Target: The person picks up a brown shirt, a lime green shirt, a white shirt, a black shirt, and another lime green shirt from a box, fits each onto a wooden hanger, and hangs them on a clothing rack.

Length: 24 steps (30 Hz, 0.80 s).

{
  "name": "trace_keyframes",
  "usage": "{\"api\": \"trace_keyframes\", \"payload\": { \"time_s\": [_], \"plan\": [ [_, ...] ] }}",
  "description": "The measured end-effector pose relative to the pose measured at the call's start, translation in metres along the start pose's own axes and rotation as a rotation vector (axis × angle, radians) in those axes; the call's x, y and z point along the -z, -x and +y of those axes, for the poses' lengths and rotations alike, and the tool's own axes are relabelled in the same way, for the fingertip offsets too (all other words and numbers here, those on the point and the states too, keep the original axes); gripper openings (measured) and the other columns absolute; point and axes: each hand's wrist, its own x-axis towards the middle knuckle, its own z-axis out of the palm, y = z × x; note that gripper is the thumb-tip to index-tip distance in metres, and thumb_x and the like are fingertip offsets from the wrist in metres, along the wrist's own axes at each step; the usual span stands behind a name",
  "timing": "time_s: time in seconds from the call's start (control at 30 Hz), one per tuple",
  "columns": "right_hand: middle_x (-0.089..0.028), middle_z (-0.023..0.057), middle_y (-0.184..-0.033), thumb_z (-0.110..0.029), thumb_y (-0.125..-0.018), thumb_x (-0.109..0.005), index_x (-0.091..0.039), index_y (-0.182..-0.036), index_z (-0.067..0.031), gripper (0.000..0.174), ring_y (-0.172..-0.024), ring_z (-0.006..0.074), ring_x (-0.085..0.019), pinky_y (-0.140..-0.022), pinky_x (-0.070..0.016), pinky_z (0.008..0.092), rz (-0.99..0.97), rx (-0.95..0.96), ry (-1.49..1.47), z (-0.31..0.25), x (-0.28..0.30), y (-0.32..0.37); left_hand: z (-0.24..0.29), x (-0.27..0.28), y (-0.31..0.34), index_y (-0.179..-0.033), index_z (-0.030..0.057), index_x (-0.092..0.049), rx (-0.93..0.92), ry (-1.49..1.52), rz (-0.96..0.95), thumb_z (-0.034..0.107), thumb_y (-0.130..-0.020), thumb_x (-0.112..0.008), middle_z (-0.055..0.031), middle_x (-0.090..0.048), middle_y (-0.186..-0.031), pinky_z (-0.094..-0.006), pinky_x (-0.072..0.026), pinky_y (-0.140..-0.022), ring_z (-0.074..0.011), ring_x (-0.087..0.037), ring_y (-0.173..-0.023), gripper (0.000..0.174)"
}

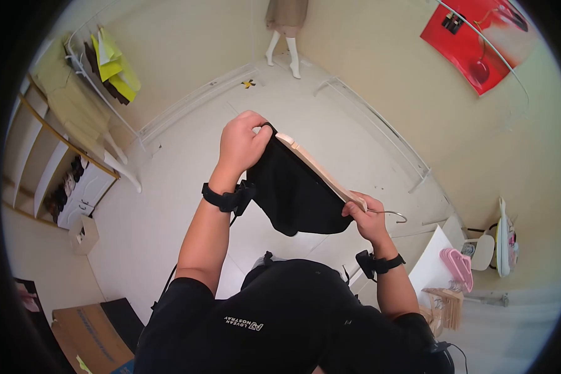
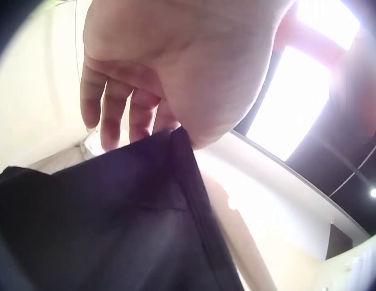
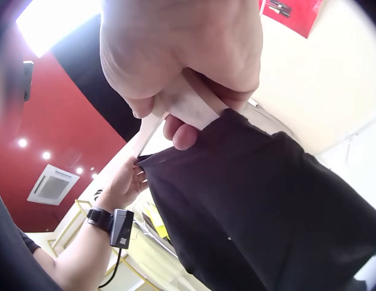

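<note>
A black cloth garment (image 1: 293,196) hangs between my two hands, its upper edge running along a pale wooden hanger (image 1: 321,171). My left hand (image 1: 242,142) pinches the garment's upper corner near the hanger's far end, thumb against the cloth; the left wrist view shows the other fingers reaching down behind the garment (image 2: 121,218). With my right hand (image 1: 373,218) I grip the hanger's middle part beside the metal hook (image 1: 396,216), which sticks out to the right. In the right wrist view the fingers wrap the wood (image 3: 191,104) and the cloth starts right at the fingertips.
Pink hangers (image 1: 458,267) and several wooden hangers (image 1: 445,305) lie by a white table (image 1: 433,255) at right. White rails (image 1: 380,121) stand along the walls. A shelf unit (image 1: 93,196) is at left, and a cardboard box (image 1: 90,333) lies near-left. Mannequin legs (image 1: 293,56) stand at the back.
</note>
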Motion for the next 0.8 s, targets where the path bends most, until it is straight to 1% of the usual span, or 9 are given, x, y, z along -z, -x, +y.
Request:
{"api": "trace_keyframes", "payload": {
  "time_s": [0.13,0.2,0.23,0.27,0.33,0.4,0.47,0.5,0.8],
  "plan": [
    [-0.062,0.0027,-0.072,-0.010,-0.087,-0.060,-0.062,-0.107,0.0030,0.024,-0.066,0.0102,-0.057,-0.062,-0.0473,0.0248,-0.084,-0.193,0.106,-0.007,-0.038,-0.035,-0.025,0.029,0.001,-0.075,0.0017,-0.064,-0.084,-0.155,-0.093,0.012,-0.071,-0.055,-0.0097,-0.062,-0.078,-0.0358,-0.0481,-0.066,-0.0282,-0.059,-0.077,0.014],
    [-0.063,0.0067,-0.071,-0.013,-0.085,-0.063,-0.064,-0.105,0.0001,0.024,-0.066,0.0116,-0.058,-0.064,-0.0488,0.0262,-0.215,-0.256,0.506,-0.006,-0.057,-0.054,-0.033,0.031,0.004,-0.069,0.0054,-0.065,-0.193,-0.196,-0.121,0.016,-0.069,-0.055,-0.0079,-0.060,-0.073,-0.0393,-0.0485,-0.064,-0.0281,-0.058,-0.076,0.014],
    [-0.065,0.0107,-0.075,-0.019,-0.084,-0.063,-0.064,-0.106,-0.0031,0.027,-0.067,0.0181,-0.062,-0.066,-0.0494,0.0297,-0.253,-0.222,0.655,-0.020,-0.071,-0.064,-0.035,0.028,0.008,-0.066,0.0051,-0.064,-0.245,-0.201,-0.152,0.016,-0.069,-0.055,-0.0083,-0.059,-0.069,-0.0399,-0.0482,-0.062,-0.0281,-0.057,-0.072,0.014],
    [-0.065,0.0107,-0.075,-0.019,-0.084,-0.063,-0.064,-0.106,-0.0031,0.027,-0.067,0.0181,-0.062,-0.066,-0.0494,0.0297,-0.270,-0.225,0.659,-0.022,-0.081,-0.070,-0.035,0.027,0.015,-0.074,0.0053,-0.066,-0.215,-0.195,-0.328,0.014,-0.069,-0.057,-0.0077,-0.060,-0.077,-0.0391,-0.0480,-0.071,-0.0276,-0.058,-0.084,0.014],
    [-0.066,0.0110,-0.077,-0.020,-0.085,-0.062,-0.064,-0.105,-0.0035,0.026,-0.068,0.0198,-0.063,-0.066,-0.0493,0.0305,-0.211,-0.225,0.391,-0.024,-0.093,-0.082,-0.037,0.032,0.029,-0.097,0.0062,-0.064,-0.373,-0.053,-0.333,0.013,-0.069,-0.062,-0.0108,-0.059,-0.102,-0.0415,-0.0433,-0.088,-0.0321,-0.052,-0.108,0.029],
    [-0.065,0.0096,-0.074,-0.020,-0.086,-0.061,-0.064,-0.105,-0.0022,0.026,-0.066,0.0167,-0.062,-0.064,-0.0490,0.0301,-0.240,-0.331,0.196,-0.020,-0.101,-0.100,-0.047,0.044,0.042,-0.111,0.0075,-0.057,-0.215,-0.021,-0.222,0.014,-0.068,-0.066,-0.0127,-0.053,-0.118,-0.0442,-0.0358,-0.099,-0.0349,-0.042,-0.121,0.045],
    [-0.059,0.0006,-0.067,-0.017,-0.089,-0.058,-0.063,-0.102,0.0014,0.023,-0.059,0.0084,-0.055,-0.056,-0.0449,0.0235,-0.173,-0.165,0.699,0.000,-0.102,-0.118,-0.072,0.054,0.054,-0.113,0.0057,-0.055,-0.081,0.010,-0.112,0.012,-0.069,-0.066,-0.0150,-0.052,-0.120,-0.0430,-0.0360,-0.100,-0.0351,-0.043,-0.120,0.047],
    [-0.058,0.0013,-0.067,-0.018,-0.089,-0.058,-0.062,-0.100,0.0013,0.023,-0.057,0.0082,-0.054,-0.054,-0.0443,0.0234,-0.209,-0.388,0.349,0.000,-0.102,-0.125,-0.083,0.053,0.064,-0.110,0.0050,-0.056,-0.011,0.001,-0.065,0.013,-0.069,-0.065,-0.0148,-0.054,-0.116,-0.0420,-0.0386,-0.096,-0.0351,-0.046,-0.115,0.043],
    [-0.057,0.0026,-0.068,-0.014,-0.090,-0.051,-0.059,-0.103,0.0022,0.022,-0.058,0.0095,-0.053,-0.057,-0.0467,0.0245,-0.297,-0.401,0.221,0.024,-0.107,-0.190,-0.131,0.012,0.099,-0.096,0.0022,-0.058,0.426,0.027,-0.143,0.018,-0.074,-0.065,-0.0138,-0.062,-0.091,-0.0365,-0.0493,-0.074,-0.0288,-0.061,-0.085,0.027]
  ]
}}
